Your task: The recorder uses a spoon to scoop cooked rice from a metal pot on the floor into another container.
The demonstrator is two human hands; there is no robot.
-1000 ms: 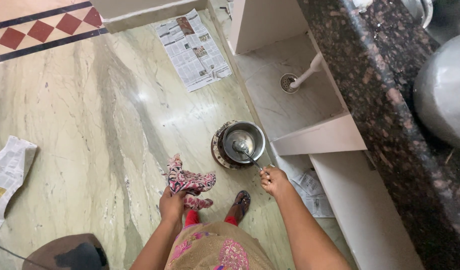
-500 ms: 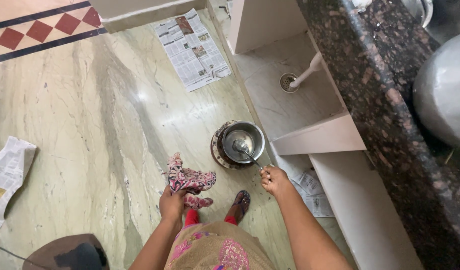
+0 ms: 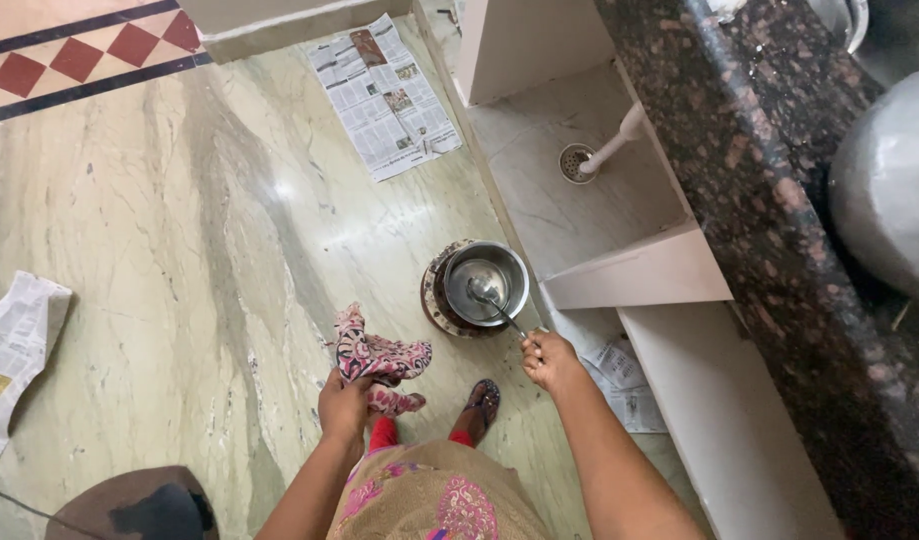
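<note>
I look down at a marble floor. My left hand (image 3: 344, 405) grips a crumpled pink and black patterned cloth (image 3: 377, 358) held above my feet. My right hand (image 3: 549, 358) holds the end of a metal ladle (image 3: 491, 298), whose bowl rests inside a steel pot (image 3: 486, 283). The pot stands on a round dark plate (image 3: 435, 302) on the floor, just ahead of my right foot in a dark sandal (image 3: 482, 402).
A dark granite counter (image 3: 779, 230) runs along the right, with a large steel vessel (image 3: 889, 190) on it. Below it are a white pipe (image 3: 611, 150) and a floor drain (image 3: 576, 162). Newspaper sheets (image 3: 384, 95) lie ahead, another newspaper (image 3: 14, 350) at left.
</note>
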